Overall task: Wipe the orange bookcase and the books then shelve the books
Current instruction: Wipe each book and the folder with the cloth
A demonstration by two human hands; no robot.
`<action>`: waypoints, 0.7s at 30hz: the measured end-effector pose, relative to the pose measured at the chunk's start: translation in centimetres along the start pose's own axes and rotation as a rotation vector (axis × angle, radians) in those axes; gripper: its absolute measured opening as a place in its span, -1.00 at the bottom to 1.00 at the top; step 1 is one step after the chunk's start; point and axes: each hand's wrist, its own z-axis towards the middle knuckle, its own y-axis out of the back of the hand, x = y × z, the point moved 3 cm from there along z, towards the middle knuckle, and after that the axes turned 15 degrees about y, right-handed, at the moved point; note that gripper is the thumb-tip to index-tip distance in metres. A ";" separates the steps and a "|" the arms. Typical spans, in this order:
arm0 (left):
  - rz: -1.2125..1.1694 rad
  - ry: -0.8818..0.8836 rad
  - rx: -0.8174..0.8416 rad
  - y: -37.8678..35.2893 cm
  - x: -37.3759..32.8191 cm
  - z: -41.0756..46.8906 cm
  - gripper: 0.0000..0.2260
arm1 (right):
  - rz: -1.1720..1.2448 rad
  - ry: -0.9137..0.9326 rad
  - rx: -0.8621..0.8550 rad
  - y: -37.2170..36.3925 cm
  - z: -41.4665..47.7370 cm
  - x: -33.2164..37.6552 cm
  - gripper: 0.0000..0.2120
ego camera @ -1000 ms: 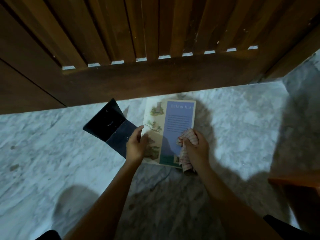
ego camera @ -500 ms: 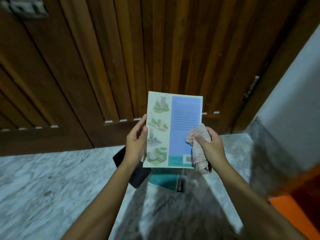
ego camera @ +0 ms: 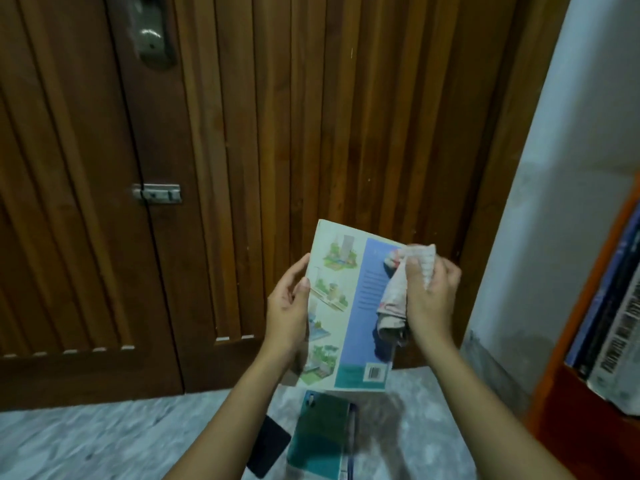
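Observation:
I hold a pale book (ego camera: 341, 306) with a blue back panel and small garden pictures upright in front of me. My left hand (ego camera: 289, 306) grips its left edge. My right hand (ego camera: 429, 296) clutches a crumpled checked cloth (ego camera: 401, 289) and presses it against the upper right of the cover. Below on the marble floor lie a teal book (ego camera: 320, 434) and a black book (ego camera: 270, 448). The orange bookcase (ego camera: 571, 341) stands at the right edge, with several books (ego camera: 616, 323) upright on its shelf.
A brown slatted wooden door (ego camera: 242, 150) with a metal latch (ego camera: 157, 194) and a handle plate (ego camera: 152, 36) fills the background. A white wall (ego camera: 554, 202) runs between the door and the bookcase. Grey marble floor (ego camera: 86, 438) spreads to the lower left.
I lifted the pale book off the floor and raised it in front of the door. The cloth in my right hand slid from the cover's lower right up to its top right.

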 end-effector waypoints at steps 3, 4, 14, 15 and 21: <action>-0.021 -0.010 0.033 -1.5 -0.7 -0.7 -0.70 | -0.115 0.337 -0.002 -1.8 1.4 5.3 -0.74; -0.016 -0.033 0.038 -2.1 -1.1 -1.0 -0.70 | -0.169 0.460 0.076 -3.1 1.4 6.7 -0.73; -0.230 0.006 0.106 -1.3 -2.8 -1.1 -0.71 | -0.148 0.232 -0.077 -1.4 5.1 3.5 -0.88; -0.233 0.020 0.108 -1.7 -2.5 -1.0 -0.71 | -0.164 0.209 -0.083 -1.4 4.8 3.3 -0.89; -0.342 0.055 0.063 -4.6 -1.0 -0.3 -0.69 | -0.346 0.755 0.275 -5.4 -0.2 6.0 -0.64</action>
